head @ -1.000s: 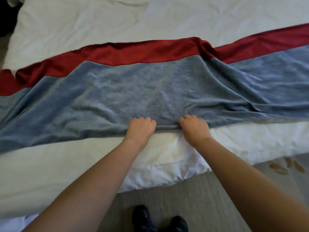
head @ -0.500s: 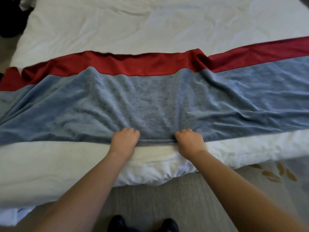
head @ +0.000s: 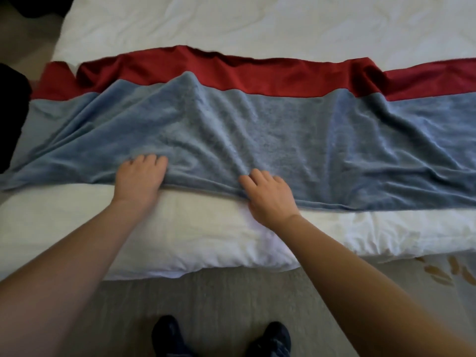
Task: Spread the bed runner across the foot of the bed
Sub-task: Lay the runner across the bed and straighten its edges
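The bed runner point(head: 270, 135), blue-grey plush with a red band point(head: 231, 76) along its far side, lies wrinkled across the white bed point(head: 206, 21). It reaches from the left edge to past the right of the view. My left hand point(head: 140, 179) rests on the runner's near edge, fingers lying on top of the cloth, where folds bunch up ahead of them. About a hand's width to the right, my right hand point(head: 269, 194) lies on the same edge with its fingers spread over the fabric. Neither hand holds a fold.
A strip of white duvet point(head: 206, 235) shows between the runner and the foot edge of the bed. Grey carpet point(head: 219, 300) and my dark shoes point(head: 167, 333) are below. Something dark point(head: 13, 119) stands at the bed's left side.
Both hands were fists gripping the runner's near edge; now their fingers lie on top of it. The hands have moved apart, the left one further left. More wrinkles show around them.
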A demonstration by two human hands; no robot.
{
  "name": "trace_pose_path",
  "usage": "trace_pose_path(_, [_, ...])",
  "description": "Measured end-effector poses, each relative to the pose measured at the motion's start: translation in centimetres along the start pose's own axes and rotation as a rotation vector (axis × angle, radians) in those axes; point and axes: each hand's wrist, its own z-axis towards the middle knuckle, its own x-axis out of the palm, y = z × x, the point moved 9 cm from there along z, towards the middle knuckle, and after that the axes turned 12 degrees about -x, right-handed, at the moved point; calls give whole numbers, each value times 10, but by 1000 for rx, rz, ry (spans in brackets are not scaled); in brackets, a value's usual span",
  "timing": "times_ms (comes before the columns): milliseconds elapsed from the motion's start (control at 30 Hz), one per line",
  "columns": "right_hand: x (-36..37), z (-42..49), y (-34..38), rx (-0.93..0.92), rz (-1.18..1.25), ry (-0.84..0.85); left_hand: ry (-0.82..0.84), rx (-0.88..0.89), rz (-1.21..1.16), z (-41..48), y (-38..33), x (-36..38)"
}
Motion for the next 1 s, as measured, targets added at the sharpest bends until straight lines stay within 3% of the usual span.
trace_pose_path(100, [5,44,46,-38,18,-9,-38,-33,-19,4,37,3])
trace_pose_path(267, [31,76,67,226,182,62,43,29,-126,1,75,42])
trace_pose_path(467, [43,65,91,196,60,214,-14,338,-195,-39,65,49])
trace_pose_path(533, [41,69,99,174,31,224,-22,360,-197,-41,78,55])
trace_pose_path(833, [17,176,235,-133,-46,-81,-174,54,-139,-22,214,79])
trace_pose_path(900, [17,199,261,-182,-89,-88,-179,-7,-123,-17,241,83])
trace_pose_path(1000, [31,219,285,-195,-49,29,-117,-115,-134,-13,277,101])
